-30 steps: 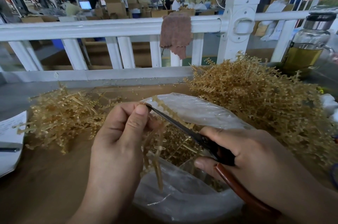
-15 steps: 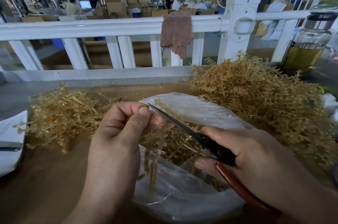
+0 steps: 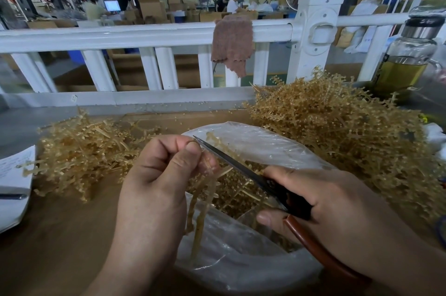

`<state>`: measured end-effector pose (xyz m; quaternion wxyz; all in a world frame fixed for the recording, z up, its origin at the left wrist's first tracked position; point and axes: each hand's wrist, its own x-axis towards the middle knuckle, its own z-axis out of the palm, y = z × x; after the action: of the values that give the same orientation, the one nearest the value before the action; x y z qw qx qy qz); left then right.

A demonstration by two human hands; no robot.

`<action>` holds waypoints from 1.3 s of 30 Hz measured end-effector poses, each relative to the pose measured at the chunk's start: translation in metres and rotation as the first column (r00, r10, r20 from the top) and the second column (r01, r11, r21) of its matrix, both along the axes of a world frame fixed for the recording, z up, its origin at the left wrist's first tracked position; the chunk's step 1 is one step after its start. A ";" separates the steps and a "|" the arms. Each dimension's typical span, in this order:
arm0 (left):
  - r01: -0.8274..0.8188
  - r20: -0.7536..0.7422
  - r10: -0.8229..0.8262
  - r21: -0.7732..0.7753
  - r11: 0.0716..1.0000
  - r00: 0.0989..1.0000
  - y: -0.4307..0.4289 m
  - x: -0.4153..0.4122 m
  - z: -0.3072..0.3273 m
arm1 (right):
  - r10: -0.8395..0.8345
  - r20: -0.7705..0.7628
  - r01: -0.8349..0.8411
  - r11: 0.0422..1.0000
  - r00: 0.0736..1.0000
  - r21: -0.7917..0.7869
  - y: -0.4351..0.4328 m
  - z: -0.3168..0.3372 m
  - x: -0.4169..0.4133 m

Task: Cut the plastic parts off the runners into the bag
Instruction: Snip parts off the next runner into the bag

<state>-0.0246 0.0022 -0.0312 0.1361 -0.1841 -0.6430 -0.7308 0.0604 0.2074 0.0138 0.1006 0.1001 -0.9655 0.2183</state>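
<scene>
Brown tabletop (image 3: 60,235). Clear plastic bag (image 3: 253,264) lies at centre front, mouth open, tan pieces inside. Small runner pile (image 3: 79,151) sits left of the bag, big runner pile (image 3: 337,131) right of it, touching it. White paper (image 3: 12,175) at the left edge, with a dark pen (image 3: 12,196) on it.

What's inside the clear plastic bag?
The plastic bag holds small amber parts. The runner in the left hand, the scissors and the right hand cover some; their depth cannot be seen.
</scene>
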 end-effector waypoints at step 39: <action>0.004 -0.030 -0.005 -0.044 0.999 1.000 0.003 0.005 0.003 | -0.023 -0.078 0.025 0.999 0.997 0.021 -0.001 -0.002 -0.001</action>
<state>-0.0200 0.0053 -0.0283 0.1398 -0.1995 -0.6564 -0.7140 0.0595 0.2065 0.0113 0.1394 0.0979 -0.9644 0.2023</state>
